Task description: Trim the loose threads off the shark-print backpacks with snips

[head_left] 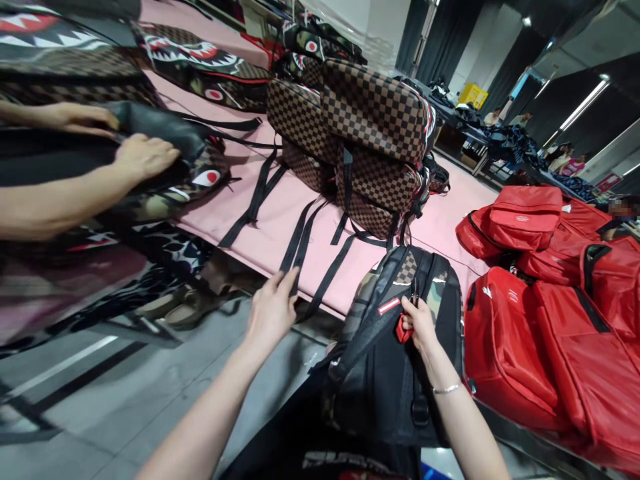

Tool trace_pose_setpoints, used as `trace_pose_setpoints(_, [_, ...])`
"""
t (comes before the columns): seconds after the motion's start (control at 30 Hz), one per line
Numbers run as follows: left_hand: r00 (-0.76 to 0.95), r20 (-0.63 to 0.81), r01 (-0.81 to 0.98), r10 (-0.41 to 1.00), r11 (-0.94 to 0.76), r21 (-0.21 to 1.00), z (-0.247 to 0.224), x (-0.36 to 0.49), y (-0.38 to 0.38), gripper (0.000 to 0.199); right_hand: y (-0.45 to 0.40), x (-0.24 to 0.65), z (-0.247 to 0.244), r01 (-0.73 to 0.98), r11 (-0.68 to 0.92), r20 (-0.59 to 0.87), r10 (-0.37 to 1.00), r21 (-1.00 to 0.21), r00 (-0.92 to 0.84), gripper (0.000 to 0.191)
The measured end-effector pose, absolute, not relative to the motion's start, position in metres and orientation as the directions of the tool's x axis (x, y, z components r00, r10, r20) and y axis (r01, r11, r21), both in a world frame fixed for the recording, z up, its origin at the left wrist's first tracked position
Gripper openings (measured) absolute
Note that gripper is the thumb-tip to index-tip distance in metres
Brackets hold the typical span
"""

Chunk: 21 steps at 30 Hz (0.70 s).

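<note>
A black, camouflage and checkered backpack (385,380) leans upright at the table's front edge, close to my body, its straps facing me. My right hand (417,323) is closed at its upper middle, holding a small red object (403,330) beside dark snips that point upward. Left of the backpack, my left hand (273,303) hovers at the table edge near hanging black straps (300,240), fingers apart, with nothing visibly held. Brown checkered backpacks (375,113) stand stacked on the pink table (270,220) beyond my hands.
Red backpacks (520,347) are piled at the right. On the left, another person's hands (145,157) work on a black bag (185,133) with a shark-face pattern. More shark-face bags (210,70) lie farther back. A metal frame (135,330) stands low at left.
</note>
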State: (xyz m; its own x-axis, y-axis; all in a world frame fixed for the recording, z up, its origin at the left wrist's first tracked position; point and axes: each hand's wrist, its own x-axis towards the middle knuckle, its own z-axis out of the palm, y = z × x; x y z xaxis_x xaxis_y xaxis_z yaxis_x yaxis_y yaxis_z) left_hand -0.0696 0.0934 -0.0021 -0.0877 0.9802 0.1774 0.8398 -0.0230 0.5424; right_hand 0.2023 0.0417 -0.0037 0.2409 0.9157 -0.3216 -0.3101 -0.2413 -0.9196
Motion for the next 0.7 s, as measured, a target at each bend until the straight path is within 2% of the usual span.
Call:
trace_pose_setpoints(0.07, [-0.097,0.085,0.812,0.992,0.029,0.583,0.003,-0.068,0.089,0.035,0.042,0.199,-0.005,-0.313,-0.24,-0.32,0.917,-0.919,0.236,0.054])
trace_pose_setpoints(0.17, [0.001,-0.042,0.638,0.999,0.032,0.77,0.007,-0.041,0.079,0.04,0.044,0.194,-0.006,-0.29,-0.242,-0.314,0.92,-0.926,0.235,0.054])
trace_pose_setpoints(0.27, [0.248,-0.127,0.264,0.961,0.059,0.963,0.003,-0.003,0.071,0.054,0.045,0.192,-0.007,-0.223,-0.249,-0.301,0.922,-0.943,0.242,0.049])
trace_pose_setpoints(0.33, [0.44,-0.194,0.049,0.877,0.192,0.98,-0.002,0.017,0.069,0.068,0.045,0.195,-0.005,-0.168,-0.256,-0.292,0.925,-0.952,0.244,0.044])
trace_pose_setpoints(0.37, [0.521,-0.208,-0.004,0.828,0.246,0.969,-0.004,0.023,0.068,0.067,0.044,0.199,-0.004,-0.122,-0.25,-0.274,0.926,-0.96,0.26,0.041])
trace_pose_setpoints(0.4, [0.571,-0.206,-0.027,0.794,0.27,0.963,-0.006,0.027,0.068,0.063,0.042,0.204,-0.001,-0.035,-0.233,-0.233,0.926,-0.972,0.298,0.038])
trace_pose_setpoints(0.47, [0.59,-0.178,-0.031,0.788,0.242,0.97,-0.007,0.029,0.069,0.05,0.04,0.216,0.005,0.25,-0.166,-0.066,0.928,-0.954,0.366,0.031])
trace_pose_setpoints(0.5, [0.577,-0.16,-0.028,0.801,0.215,0.976,-0.007,0.028,0.07,0.047,0.039,0.223,0.009,0.411,-0.118,0.038,0.935,-0.904,0.353,0.027])
trace_pose_setpoints(0.57, [0.561,-0.133,-0.029,0.817,0.18,0.983,-0.007,0.024,0.072,0.046,0.04,0.236,0.016,0.641,0.004,0.178,0.962,-0.767,0.208,0.021])
trace_pose_setpoints(0.63, [0.575,-0.119,-0.034,0.81,0.169,0.985,-0.006,0.021,0.074,0.046,0.043,0.246,0.02,0.69,0.125,0.186,0.982,-0.713,0.014,0.017])
trace_pose_setpoints(0.7, [0.583,-0.112,-0.031,0.805,0.16,0.987,-0.007,0.02,0.075,0.045,0.049,0.253,0.022,0.677,0.201,0.16,0.979,-0.708,-0.124,0.015])
